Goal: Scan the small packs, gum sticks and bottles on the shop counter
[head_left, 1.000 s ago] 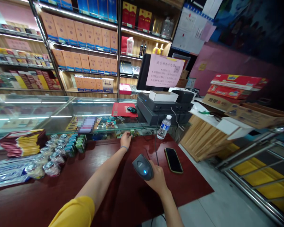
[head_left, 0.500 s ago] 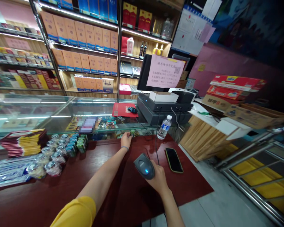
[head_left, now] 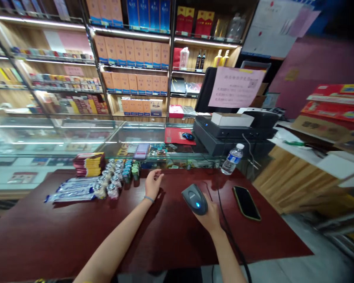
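Note:
My right hand (head_left: 210, 215) is wrapped round a dark grey barcode scanner (head_left: 195, 199) with a blue light, held just above the dark red counter (head_left: 76, 236); its black cable runs back toward me. My left hand (head_left: 152, 183) reaches forward over the counter, fingers loosely spread, holding nothing. It hovers right of a cluster of small jars (head_left: 118, 179) with green and silver lids. A black phone (head_left: 247, 202) lies flat to the right of the scanner. A water bottle (head_left: 231, 159) stands beyond it.
Stacked red-and-yellow packs (head_left: 89, 163) and long blue-white packets (head_left: 73, 190) lie on the counter's left. A glass display case (head_left: 76, 137) runs behind, with a cash register (head_left: 224, 135), monitor with pink notice (head_left: 236, 87) and red mouse pad (head_left: 178, 136). Shelves of boxes fill the back wall.
My view has swung left. My left hand has drawn back from the small green item at the glass case's edge and opened. The scanner stays in my right hand.

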A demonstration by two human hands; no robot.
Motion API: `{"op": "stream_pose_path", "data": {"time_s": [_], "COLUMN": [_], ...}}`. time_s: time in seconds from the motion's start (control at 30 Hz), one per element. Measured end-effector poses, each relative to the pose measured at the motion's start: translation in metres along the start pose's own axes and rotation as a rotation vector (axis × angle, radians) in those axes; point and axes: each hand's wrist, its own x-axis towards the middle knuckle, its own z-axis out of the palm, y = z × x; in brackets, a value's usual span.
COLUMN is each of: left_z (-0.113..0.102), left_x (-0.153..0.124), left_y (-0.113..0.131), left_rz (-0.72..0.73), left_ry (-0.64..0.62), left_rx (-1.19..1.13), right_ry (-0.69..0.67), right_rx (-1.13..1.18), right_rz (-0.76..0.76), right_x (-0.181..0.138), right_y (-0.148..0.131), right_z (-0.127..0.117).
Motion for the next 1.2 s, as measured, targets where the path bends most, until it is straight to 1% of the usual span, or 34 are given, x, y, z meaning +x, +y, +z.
{"op": "stream_pose_path", "data": {"time_s": [0.1, 0.17, 0.23, 0.3, 0.37, 0.43, 0.57, 0.63, 0.73, 0.87, 1.07, 1.2], "left_z": [-0.048, -0.073, -0.091, -0.102, -0.107, -0.108, -0.107, -0.107, -0.11, -0.112, -0.117, -0.12], "left_x": [-0.003, -0.003, -0.003, -0.003, -0.002, -0.001, 0.004, 0.006, 0.009, 0.008, 0.008, 0.01], "left_y": [-0.003, -0.009, -0.016, -0.024, -0.03, -0.032, -0.032, -0.032, -0.033, -0.033, -0.028, -0.025], "left_rz": [-0.007, -0.021, -0.04, -0.068, -0.09, -0.081, 0.019, 0.043, 0.025, 0.02, 0.126, 0.154], "left_ry": [0.089, 0.147, 0.184, 0.187, 0.18, 0.172, 0.149, 0.124, 0.065, 0.038, 0.012, -0.02], "left_rx": [0.054, 0.073, 0.083, 0.075, 0.051, 0.04, 0.084, 0.107, 0.125, 0.117, 0.259, 0.316], "right_ry": [0.004, -0.018, -0.051, -0.092, -0.118, -0.126, -0.116, -0.105, -0.105, -0.122, -0.129, -0.131], "right_rx": [0.053, 0.085, 0.104, 0.114, 0.115, 0.115, 0.144, 0.162, 0.166, 0.17, 0.186, 0.184], "right_rz": [-0.025, -0.023, -0.009, -0.007, -0.015, -0.02, -0.018, -0.013, 0.012, 0.038, 0.022, 0.036], "right_x": [0.002, 0.003, 0.005, 0.006, 0.006, 0.007, 0.009, 0.009, 0.008, 0.007, 0.007, 0.007], "right_y": [-0.016, -0.028, -0.04, -0.05, -0.058, -0.063, -0.065, -0.063, -0.062, -0.063, -0.062, -0.061], "right_z": [0.023, 0.036, 0.047, 0.055, 0.06, 0.062, 0.062, 0.062, 0.062, 0.063, 0.063, 0.064]}}
